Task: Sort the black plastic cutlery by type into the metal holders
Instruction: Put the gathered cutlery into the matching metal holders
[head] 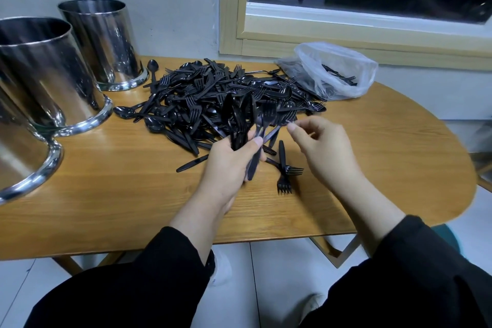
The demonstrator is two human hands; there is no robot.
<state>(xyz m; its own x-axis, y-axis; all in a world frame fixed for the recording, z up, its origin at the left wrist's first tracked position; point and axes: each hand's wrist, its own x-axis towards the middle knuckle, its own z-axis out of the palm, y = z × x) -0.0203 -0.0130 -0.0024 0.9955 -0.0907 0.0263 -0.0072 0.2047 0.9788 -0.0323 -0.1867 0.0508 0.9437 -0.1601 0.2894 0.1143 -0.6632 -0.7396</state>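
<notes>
A big heap of black plastic cutlery (213,93), forks, spoons and knives mixed, lies in the middle of the wooden table (133,194). My left hand (231,160) grips a bunch of forks and spoons (245,114), held upright in front of the heap. My right hand (319,146) is beside it on the right, thumb and forefinger pinching at a fork tip of that bunch. Three shiny metal holders stand at the left: the far one (103,40), the middle one (45,74) and the near one (18,152), partly cut off.
A clear plastic bag (332,72) with more black cutlery lies at the back right under the window frame. Two loose forks (286,170) and a knife (191,162) lie near my hands. The table's right end is rounded; tiled floor shows below.
</notes>
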